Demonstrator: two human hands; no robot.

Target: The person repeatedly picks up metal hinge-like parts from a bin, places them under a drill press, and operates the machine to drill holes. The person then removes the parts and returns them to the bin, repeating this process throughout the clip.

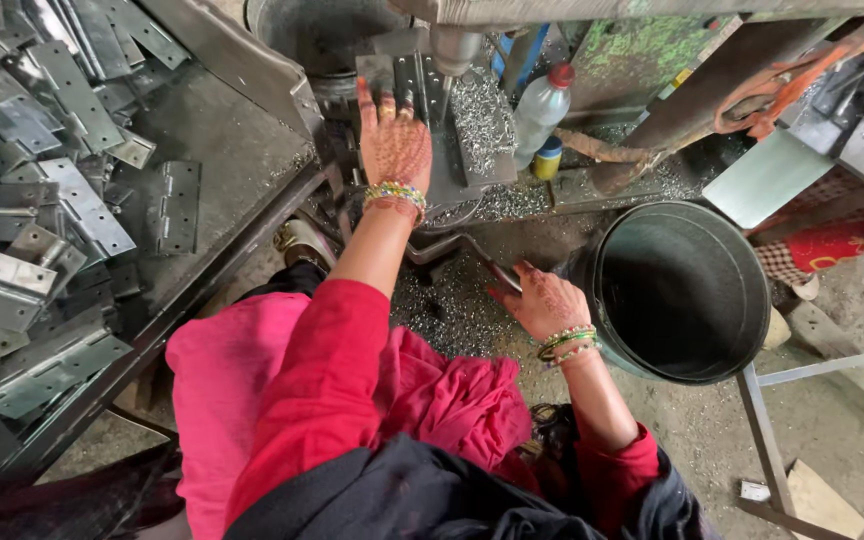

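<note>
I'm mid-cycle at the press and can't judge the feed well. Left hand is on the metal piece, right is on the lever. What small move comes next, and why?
Probably draw the left hand back off the hinge plate first. Its fingers lie flat on the plate right under the press head, while the right hand already grips the lever. Pulling now would seem to risk the fingers.

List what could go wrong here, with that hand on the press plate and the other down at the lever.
1. The left hand lies flat on a hinge plate under the press head; if the head drops, the fingers could be crushed.
2. The right hand grips the bent metal lever, so a careless pull might trigger that.
3. Metal shavings cover the machine bed, and bare hands may get cut.
</note>
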